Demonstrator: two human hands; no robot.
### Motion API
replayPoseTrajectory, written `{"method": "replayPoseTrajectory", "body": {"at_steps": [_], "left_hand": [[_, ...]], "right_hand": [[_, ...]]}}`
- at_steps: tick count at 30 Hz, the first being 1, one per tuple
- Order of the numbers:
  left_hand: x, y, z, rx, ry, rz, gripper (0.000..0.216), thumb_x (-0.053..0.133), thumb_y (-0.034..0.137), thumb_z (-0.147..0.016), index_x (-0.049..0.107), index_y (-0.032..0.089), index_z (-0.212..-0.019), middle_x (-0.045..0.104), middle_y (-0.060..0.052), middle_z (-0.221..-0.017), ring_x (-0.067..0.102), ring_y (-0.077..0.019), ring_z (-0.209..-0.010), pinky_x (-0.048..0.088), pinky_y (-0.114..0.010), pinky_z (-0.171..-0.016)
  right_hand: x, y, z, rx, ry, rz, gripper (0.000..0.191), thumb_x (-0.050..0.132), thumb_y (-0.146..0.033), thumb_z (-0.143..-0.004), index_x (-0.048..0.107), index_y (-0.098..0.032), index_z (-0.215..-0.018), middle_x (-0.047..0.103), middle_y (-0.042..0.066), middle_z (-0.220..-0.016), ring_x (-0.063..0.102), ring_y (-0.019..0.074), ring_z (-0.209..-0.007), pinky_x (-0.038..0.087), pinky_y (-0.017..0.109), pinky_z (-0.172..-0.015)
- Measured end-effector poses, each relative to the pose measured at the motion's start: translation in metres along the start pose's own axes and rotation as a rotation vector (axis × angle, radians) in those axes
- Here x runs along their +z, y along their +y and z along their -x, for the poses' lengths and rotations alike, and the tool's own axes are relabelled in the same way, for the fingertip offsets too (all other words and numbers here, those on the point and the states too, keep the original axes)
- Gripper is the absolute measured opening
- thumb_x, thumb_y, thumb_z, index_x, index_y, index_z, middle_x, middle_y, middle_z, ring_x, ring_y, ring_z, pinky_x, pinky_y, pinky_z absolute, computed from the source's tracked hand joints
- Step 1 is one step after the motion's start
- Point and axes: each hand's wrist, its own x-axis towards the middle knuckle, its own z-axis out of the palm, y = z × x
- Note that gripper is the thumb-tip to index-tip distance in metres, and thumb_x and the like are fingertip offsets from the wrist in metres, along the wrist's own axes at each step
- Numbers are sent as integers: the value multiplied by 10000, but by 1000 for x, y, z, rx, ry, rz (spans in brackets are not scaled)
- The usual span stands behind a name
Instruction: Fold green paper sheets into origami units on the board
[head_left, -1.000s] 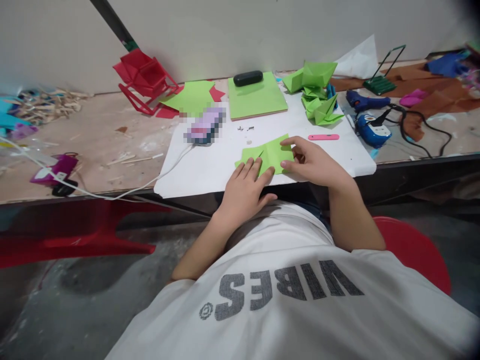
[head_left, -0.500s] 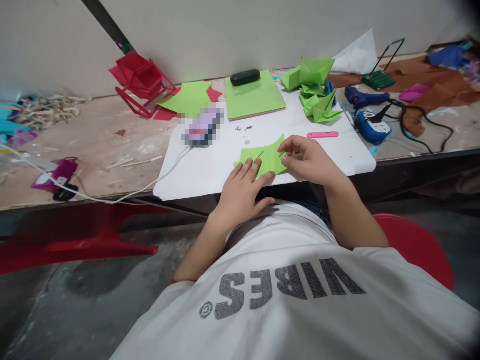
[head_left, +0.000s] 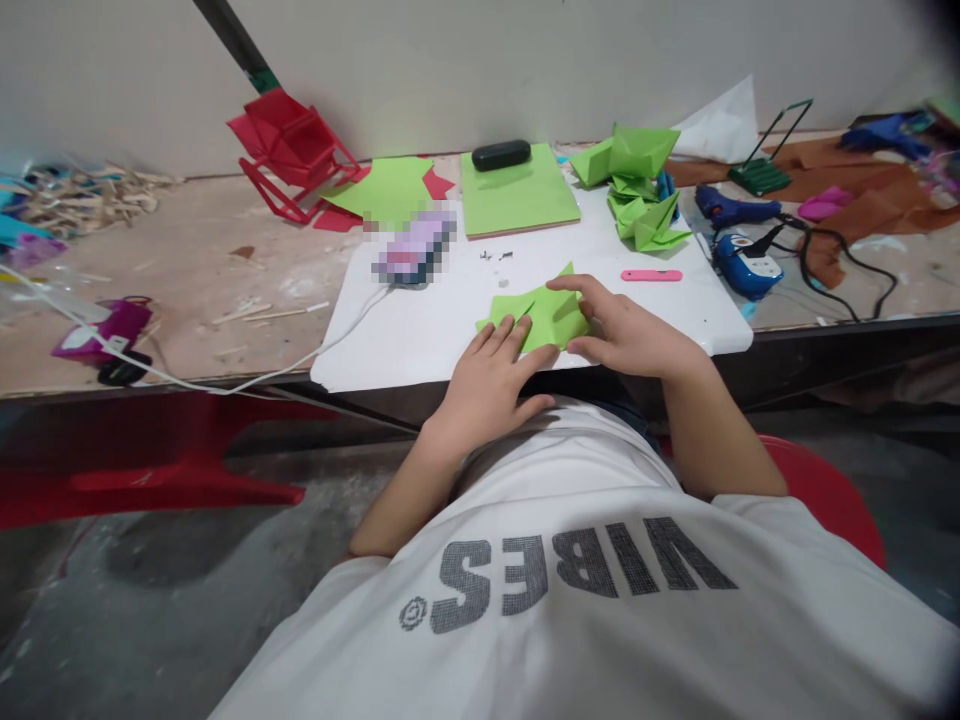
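A partly folded green paper (head_left: 541, 315) lies on a white board (head_left: 420, 340) at the table's near edge. My left hand (head_left: 487, 385) rests flat on the paper's near left part, fingers stretched out and pressing it down. My right hand (head_left: 626, 335) grips the paper's right side, with the forefinger along the top flap and the thumb beneath its edge. The flap stands a little raised off the board.
Behind the paper lie a pink cutter (head_left: 651, 275), a stack of green sheets (head_left: 519, 195) with a black case (head_left: 501, 154), folded green paper shapes (head_left: 637, 185), a blue glue gun (head_left: 731, 210) and a red paper chair (head_left: 289, 150). A white cable (head_left: 225, 385) runs left.
My right hand has shifted along the paper's right edge and turned the flap over a little; the paper's top corner has moved. My left hand has stayed pressed on the paper.
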Motion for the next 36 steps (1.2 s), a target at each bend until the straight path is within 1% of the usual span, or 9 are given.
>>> {"method": "replayPoseTrajectory", "body": {"at_steps": [4, 10, 15, 17, 19, 21, 26, 30, 36], "left_hand": [[-2, 0, 0, -2, -15, -8, 702, 838, 600, -1088, 715, 259, -1689, 511, -247, -1915, 478, -505, -1807, 392, -722, -1482], [-2, 0, 0, 5, -30, -21, 753, 868, 601, -1066, 697, 250, -1709, 483, -252, -1931, 460, -505, -1817, 379, -716, -1492], [-1, 0, 0, 7, -21, -39, 751, 868, 573, -1066, 689, 242, -1715, 508, -254, -1915, 476, -505, -1808, 390, -701, -1490], [-1, 0, 0, 10, -14, -45, 742, 861, 573, -1070, 696, 233, -1708, 543, -263, -1887, 484, -504, -1803, 393, -694, -1489], [0, 0, 0, 7, -4, -44, 732, 858, 577, -1071, 703, 233, -1698, 568, -261, -1868, 493, -499, -1799, 396, -691, -1487], [1, 1, 0, -2, 4, -32, 732, 858, 572, -1068, 697, 242, -1702, 559, -248, -1880, 496, -494, -1797, 393, -693, -1488], [3, 1, 0, -26, 17, 9, 745, 874, 561, -1046, 681, 269, -1704, 549, -206, -1900, 490, -480, -1800, 376, -695, -1493], [1, 1, 0, -23, 3, -3, 712, 842, 545, -1069, 677, 277, -1708, 534, -202, -1911, 482, -475, -1806, 367, -692, -1497], [-2, 3, -1, -21, -1, -9, 701, 848, 528, -1064, 683, 282, -1700, 548, -212, -1898, 490, -469, -1802, 392, -697, -1484]], "right_hand": [[4, 1, -2, 1, -3, -84, 765, 761, -272, -941, 554, -252, -1677, 765, 86, -1252, 731, 288, -975, 615, 449, -977], [7, 4, -4, -4, 20, -168, 704, 785, -328, -965, 556, -260, -1627, 708, 27, -1057, 712, 264, -920, 594, 416, -908], [11, 0, -8, -2, 37, -106, 697, 763, -289, -988, 571, -254, -1657, 719, 7, -983, 693, 245, -840, 560, 396, -890], [13, -1, -11, -5, 53, -59, 693, 735, -264, -978, 606, -259, -1659, 736, 17, -992, 709, 260, -870, 560, 404, -909], [14, -1, -12, -3, 66, -30, 682, 725, -259, -965, 649, -273, -1642, 752, 31, -1012, 739, 288, -956, 566, 418, -945], [13, 0, -12, 14, 62, -36, 685, 747, -279, -950, 673, -279, -1630, 755, 36, -1015, 746, 300, -1002, 569, 416, -941], [8, 1, -4, 70, 51, -127, 731, 867, -331, -870, 715, -276, -1582, 735, 16, -992, 715, 261, -913, 560, 366, -843], [9, 3, -2, 96, 68, -189, 725, 850, -285, -850, 709, -267, -1561, 691, -17, -943, 665, 221, -828, 523, 343, -793], [12, 4, -7, 105, 45, -310, 581, 823, -256, -846, 694, -259, -1413, 634, -48, -873, 613, 206, -817, 485, 326, -776]]}}
